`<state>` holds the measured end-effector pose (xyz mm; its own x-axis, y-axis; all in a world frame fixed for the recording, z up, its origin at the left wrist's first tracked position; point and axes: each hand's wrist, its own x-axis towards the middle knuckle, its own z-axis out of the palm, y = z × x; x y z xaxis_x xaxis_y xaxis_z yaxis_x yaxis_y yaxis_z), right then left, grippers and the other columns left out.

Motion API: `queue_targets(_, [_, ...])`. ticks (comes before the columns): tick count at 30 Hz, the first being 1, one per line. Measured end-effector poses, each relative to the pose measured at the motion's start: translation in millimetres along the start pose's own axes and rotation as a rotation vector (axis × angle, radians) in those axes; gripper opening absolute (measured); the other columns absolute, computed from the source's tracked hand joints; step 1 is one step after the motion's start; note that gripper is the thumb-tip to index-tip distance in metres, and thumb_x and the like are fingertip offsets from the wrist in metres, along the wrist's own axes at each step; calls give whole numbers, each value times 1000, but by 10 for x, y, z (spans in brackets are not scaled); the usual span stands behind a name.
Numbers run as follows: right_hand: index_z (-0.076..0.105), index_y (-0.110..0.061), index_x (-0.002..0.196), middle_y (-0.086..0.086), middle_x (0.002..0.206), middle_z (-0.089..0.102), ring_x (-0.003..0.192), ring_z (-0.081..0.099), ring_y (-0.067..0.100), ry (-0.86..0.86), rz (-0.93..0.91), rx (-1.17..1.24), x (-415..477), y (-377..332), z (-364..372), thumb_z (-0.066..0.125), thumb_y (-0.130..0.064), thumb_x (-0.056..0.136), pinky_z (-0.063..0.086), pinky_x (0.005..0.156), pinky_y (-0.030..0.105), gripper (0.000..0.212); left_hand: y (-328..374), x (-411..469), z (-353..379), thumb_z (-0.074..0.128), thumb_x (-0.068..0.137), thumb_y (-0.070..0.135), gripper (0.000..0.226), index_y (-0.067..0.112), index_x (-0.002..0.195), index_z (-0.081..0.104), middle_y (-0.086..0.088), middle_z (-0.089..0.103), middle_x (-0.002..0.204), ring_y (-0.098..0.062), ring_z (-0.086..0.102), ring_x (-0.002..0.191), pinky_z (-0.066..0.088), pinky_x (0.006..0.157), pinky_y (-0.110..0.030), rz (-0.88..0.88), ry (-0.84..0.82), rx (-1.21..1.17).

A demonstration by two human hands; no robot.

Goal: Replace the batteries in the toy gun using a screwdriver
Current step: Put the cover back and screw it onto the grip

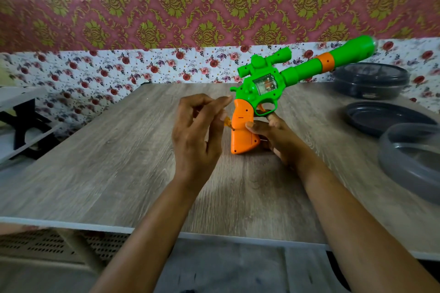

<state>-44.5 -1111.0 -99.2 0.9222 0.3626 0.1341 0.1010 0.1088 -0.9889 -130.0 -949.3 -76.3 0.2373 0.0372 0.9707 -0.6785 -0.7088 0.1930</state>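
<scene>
Left hand (197,131) half-hides screwdriver (228,123), seemingly touching toy gun (245,112)

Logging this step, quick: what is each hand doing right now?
Left hand: pinches the screwdriver, tip on the toy gun.
Right hand: holds the toy gun by its grip.

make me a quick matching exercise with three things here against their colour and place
1 scope
2 screwdriver
3 lidded container

a dark grey, back right of the table
b green, on top of the toy gun
c amber, tip at the orange handle

Pairs: 1-b, 2-c, 3-a
</scene>
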Motion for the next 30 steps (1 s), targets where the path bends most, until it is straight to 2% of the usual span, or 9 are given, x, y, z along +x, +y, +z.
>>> queue_targets(2, [48,-25,122,-5,101,70,89,69,8,-8,-4,6,-5,-9,1,58,-14,88,54,81,29,37,-5,-3,2,48,93,4,26,7,115,61,-4,52,103,-10,52,91,44,74,-23,-3,3,11])
queue_targets(5, [47,-26,121,-6,102,69,93,67,10,-5,-2,0,5,-10,-2,59,-15,88,52,87,33,37,2,-9,4,43,93,0,35,11,125,51,-6,61,112,-16,57,99,47,78,-32,-26,-5,25])
queue_targets(8, [47,-27,120,-9,100,70,92,67,9,-3,2,-1,7,-4,-6,59,-16,87,53,86,33,37,12,-11,4,42,90,0,35,5,120,60,-11,61,118,-17,55,107,49,82,-41,-39,-28,26])
queue_targets(10, [48,-29,120,-9,100,71,91,69,7,-13,5,-3,9,-1,-9,60,-17,87,54,83,31,37,9,-9,5,46,92,7,31,7,119,61,-11,57,121,-20,55,110,49,86,-37,-21,-44,8])
queue_targets(12, [48,-30,120,-8,103,70,95,68,10,-15,5,3,13,0,-14,60,-18,87,53,85,33,37,-6,-7,3,49,94,13,26,13,116,61,-5,50,115,-20,54,102,48,81,-32,1,-38,1])
queue_targets(15, [47,-30,121,-8,105,69,99,65,12,-14,8,3,13,-4,-15,60,-18,87,51,89,35,38,-23,-2,4,50,93,10,24,18,115,58,2,47,103,-20,55,88,47,69,-36,8,-6,20])
queue_targets(20, [46,-26,125,-6,105,69,98,66,12,-8,15,6,13,-8,-5,60,-16,88,52,88,35,41,10,-18,7,42,92,0,38,11,126,53,4,56,120,-11,54,108,38,85,-24,-23,-28,45])
queue_targets(24, [49,-30,119,-8,104,70,102,65,15,-2,17,-1,12,2,-10,61,-18,87,49,94,40,37,8,-22,8,47,94,14,31,13,123,58,-3,55,126,-15,51,117,48,90,-40,-25,-66,-5])
queue_targets(30, [46,-26,125,-5,107,67,103,63,16,-1,24,-10,-4,-19,9,60,-17,88,47,98,43,40,-5,-6,0,47,97,18,21,16,115,57,1,57,106,-17,59,92,51,71,-41,33,-59,-36])
